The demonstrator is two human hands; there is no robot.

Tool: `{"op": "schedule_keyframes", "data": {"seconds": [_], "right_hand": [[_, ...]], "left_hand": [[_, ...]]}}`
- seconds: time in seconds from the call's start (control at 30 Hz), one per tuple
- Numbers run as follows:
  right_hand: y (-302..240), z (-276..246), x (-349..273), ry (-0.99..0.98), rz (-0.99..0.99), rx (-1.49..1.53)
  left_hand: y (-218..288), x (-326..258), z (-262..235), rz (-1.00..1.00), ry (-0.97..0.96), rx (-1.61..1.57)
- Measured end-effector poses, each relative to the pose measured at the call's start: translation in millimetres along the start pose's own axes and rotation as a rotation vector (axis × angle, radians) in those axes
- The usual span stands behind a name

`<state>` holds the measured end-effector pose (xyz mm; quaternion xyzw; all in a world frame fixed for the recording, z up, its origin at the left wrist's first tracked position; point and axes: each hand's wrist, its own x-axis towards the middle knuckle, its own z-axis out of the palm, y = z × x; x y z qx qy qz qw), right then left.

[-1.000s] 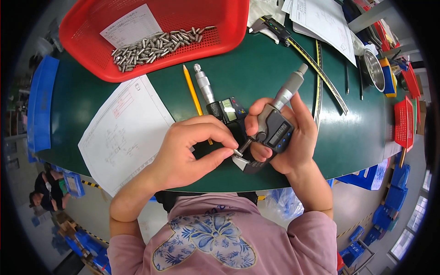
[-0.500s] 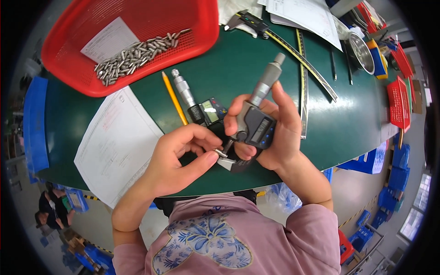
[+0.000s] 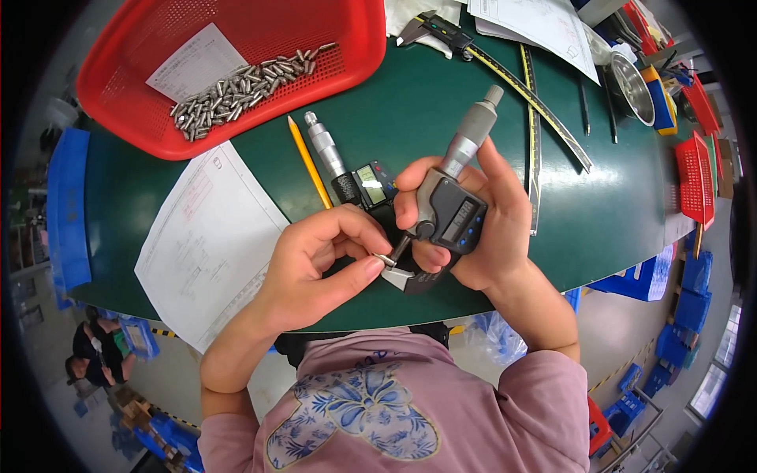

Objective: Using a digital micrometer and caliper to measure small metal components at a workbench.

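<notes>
My right hand (image 3: 501, 217) is wrapped round a digital micrometer (image 3: 460, 214), its thimble pointing up and away and its frame toward me. Between thumb and fingers, my left hand (image 3: 319, 268) pinches a small metal pin (image 3: 385, 258). The pin's far end sits at the micrometer's jaws; whether both faces touch it I cannot tell. A second digital micrometer (image 3: 335, 162) lies on the table beyond my left hand, beside a yellow pencil (image 3: 309, 162). Many similar metal pins (image 3: 229, 98) are heaped in a red plastic basket (image 3: 158, 134) at the far left.
A printed drawing sheet (image 3: 205, 236) lies left of my left forearm. Behind my right hand are a digital caliper (image 3: 505, 75) and a steel ruler (image 3: 532, 150). A metal bowl (image 3: 631, 88), blue bins and red baskets stand at the right. Another person (image 3: 98, 347) is in the left background.
The whole scene has shifted slightly in the view. Both hands keep their grip on the pin and the micrometer, and the pin shows at a slightly different angle.
</notes>
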<state>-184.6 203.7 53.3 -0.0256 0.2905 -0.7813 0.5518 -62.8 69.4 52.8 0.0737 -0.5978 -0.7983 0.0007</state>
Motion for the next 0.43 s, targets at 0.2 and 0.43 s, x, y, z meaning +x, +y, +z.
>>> {"op": "schedule_keyframes", "data": {"seconds": [0.2,0.43], "right_hand": [[-0.9,-3.9,0.9,0.004,-0.008,0.004],[-0.6,0.0,2.1,0.021,0.037,-0.021]], "left_hand": [[-0.3,2.5,1.1,-0.01,-0.005,0.009],[1.8,0.2,0.2,-0.056,0.037,-0.013]]}}
